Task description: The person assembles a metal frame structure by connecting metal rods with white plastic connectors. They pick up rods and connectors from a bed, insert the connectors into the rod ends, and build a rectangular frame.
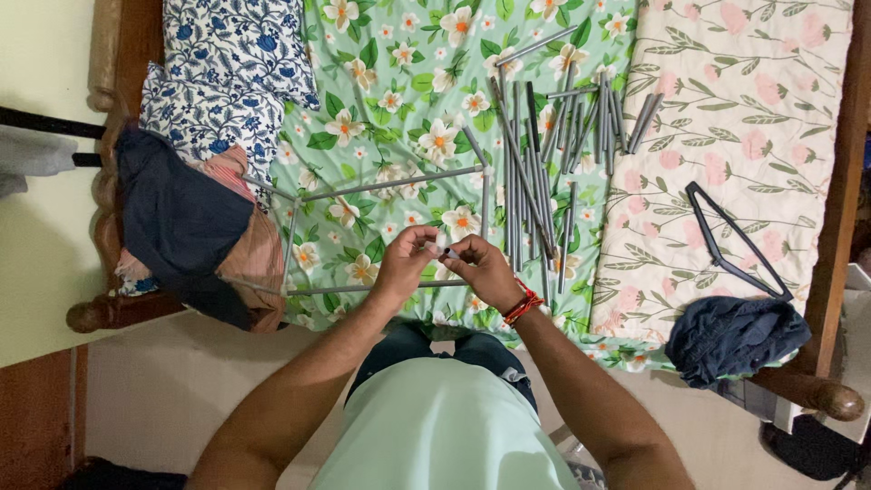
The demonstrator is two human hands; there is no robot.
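Both hands meet over the bed edge: left hand (406, 259) and right hand (481, 268) pinch a small white connector (442, 245) fingertip to fingertip. Light, rigid, probably slippery (tiny too), best gripped at its sides. Grey rod frame (390, 186) lies beyond.

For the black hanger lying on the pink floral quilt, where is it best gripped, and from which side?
Probably the hanger's long straight bar, near its middle, pinched from above. It lies flat on the quilt with open space inside its frame, so fingers could close around the thin bar. The end towards the dark blue cloth looks more crowded.
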